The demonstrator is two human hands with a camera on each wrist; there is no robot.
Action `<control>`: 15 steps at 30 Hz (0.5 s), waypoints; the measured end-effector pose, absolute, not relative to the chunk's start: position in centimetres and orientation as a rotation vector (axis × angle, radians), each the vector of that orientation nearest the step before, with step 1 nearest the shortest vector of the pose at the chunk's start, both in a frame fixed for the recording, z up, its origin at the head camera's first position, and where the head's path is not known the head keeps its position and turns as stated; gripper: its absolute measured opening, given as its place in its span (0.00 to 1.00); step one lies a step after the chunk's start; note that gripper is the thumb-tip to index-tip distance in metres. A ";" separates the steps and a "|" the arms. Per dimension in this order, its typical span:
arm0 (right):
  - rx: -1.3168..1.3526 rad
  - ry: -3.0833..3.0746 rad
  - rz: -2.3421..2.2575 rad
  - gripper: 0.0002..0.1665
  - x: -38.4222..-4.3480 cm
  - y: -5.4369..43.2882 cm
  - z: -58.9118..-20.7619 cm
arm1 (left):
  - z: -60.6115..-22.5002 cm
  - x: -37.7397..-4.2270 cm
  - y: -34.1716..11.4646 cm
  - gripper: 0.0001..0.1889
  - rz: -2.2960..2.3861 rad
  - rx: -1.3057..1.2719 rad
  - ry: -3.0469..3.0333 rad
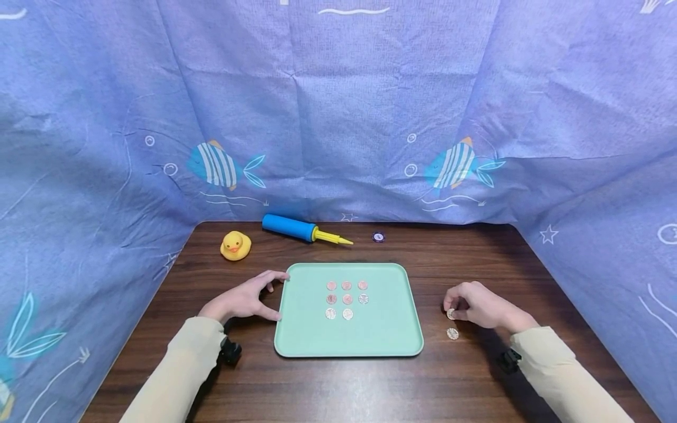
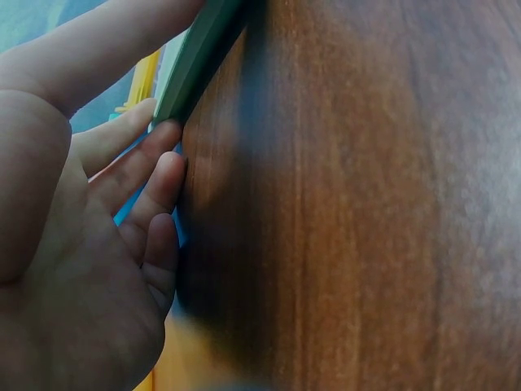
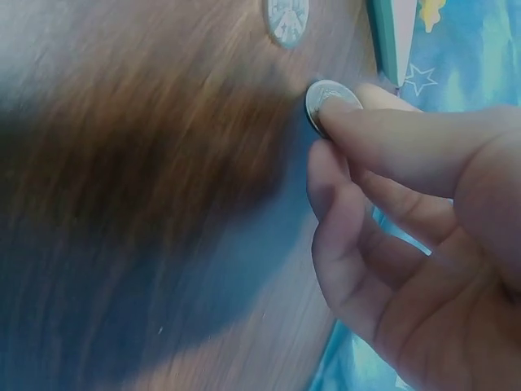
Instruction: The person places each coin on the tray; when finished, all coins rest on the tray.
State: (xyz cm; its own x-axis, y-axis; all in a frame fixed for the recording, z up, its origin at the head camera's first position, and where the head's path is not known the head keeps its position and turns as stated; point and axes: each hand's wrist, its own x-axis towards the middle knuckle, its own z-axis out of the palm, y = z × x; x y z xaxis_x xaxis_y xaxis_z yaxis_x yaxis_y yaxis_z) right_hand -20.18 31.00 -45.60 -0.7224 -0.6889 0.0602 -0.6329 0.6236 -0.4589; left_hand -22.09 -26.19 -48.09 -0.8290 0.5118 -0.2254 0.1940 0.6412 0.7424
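My right hand (image 1: 483, 306) pinches a silver coin (image 3: 329, 99) between thumb and fingertip, tilted up on its edge close to the table at the right of the tray. Another silver coin (image 1: 452, 333) lies flat on the wood just nearer to me. My left hand (image 1: 245, 298) rests at the left side of the mint-green tray (image 1: 296, 335), thumb and fingers spread, fingertips at its rim. On the tray, coins form three rows: copper coins (image 1: 346, 285) at the back, copper coins (image 1: 331, 299) and a silver coin (image 1: 363, 299) in the middle, two silver coins (image 1: 330, 314) in front.
A yellow rubber duck (image 1: 235, 245) stands at the back left of the dark wooden table (image 1: 344, 388). A blue and yellow hand pump (image 1: 291, 228) lies along the back, with a dark poker chip (image 1: 378, 237) to its right. Blue fish-print cloth (image 1: 338, 117) hangs behind and at both sides.
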 end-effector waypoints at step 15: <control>-1.000 2.713 -0.839 0.05 -20.9 28.3 -45.1 | -48.3 -22.1 -26.3 0.50 1.040 0.564 2.447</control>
